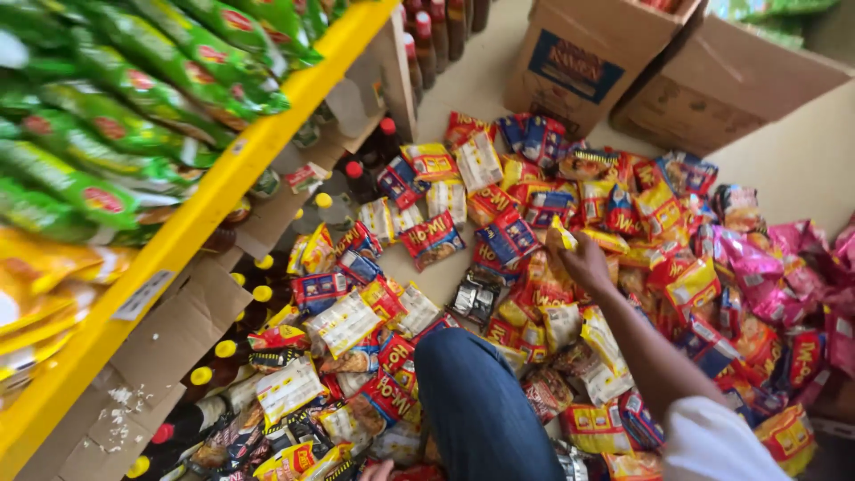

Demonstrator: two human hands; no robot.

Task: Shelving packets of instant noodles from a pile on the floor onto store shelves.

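A heap of small snack and noodle packets [427,240] in red, yellow, blue and white covers the floor. My right hand [588,265] reaches into the middle of the heap, its fingers closed on a small yellow packet [562,235]. Only the fingertips of my left hand [378,469] show at the bottom edge, resting among packets beside my knee in blue jeans [481,401]. Whether it holds anything is hidden.
A yellow shelf edge [223,178] runs diagonally on the left, with green packets [134,98] above it. Bottles with yellow and red caps [263,292] stand below on cardboard. Two cardboard boxes [588,62] sit at the back. Pink packets [784,258] lie on the right.
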